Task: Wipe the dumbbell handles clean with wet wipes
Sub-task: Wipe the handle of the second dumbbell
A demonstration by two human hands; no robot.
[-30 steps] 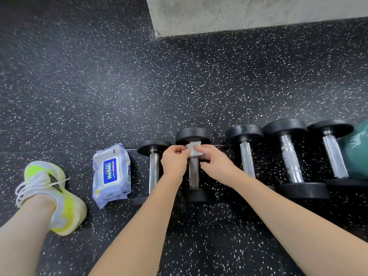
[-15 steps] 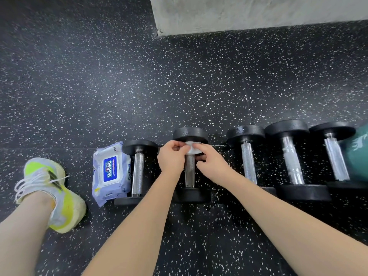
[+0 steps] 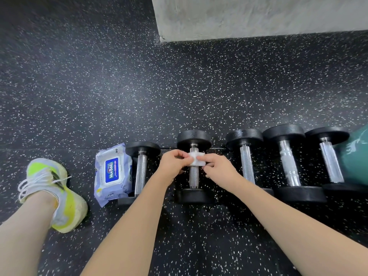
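Several black dumbbells with steel handles lie in a row on the speckled rubber floor. Over the far end of the second dumbbell's handle (image 3: 194,177) lies a folded white wet wipe (image 3: 196,159). My left hand (image 3: 172,166) pinches the wipe's left edge and my right hand (image 3: 218,168) pinches its right edge, one hand on each side of the handle. The leftmost dumbbell (image 3: 140,172) lies next to a blue-labelled pack of wet wipes (image 3: 112,174).
Three more dumbbells (image 3: 247,166) (image 3: 287,166) (image 3: 330,162) lie to the right, the last against a teal object (image 3: 356,158). My left foot in a yellow-white trainer (image 3: 53,194) stands at the left. A concrete block (image 3: 258,16) sits at the back.
The leftmost dumbbell has shifted left, up against the wipe pack. Both hands with the wipe stay at the far end of the second handle, and the wipe now lies flatter across it.
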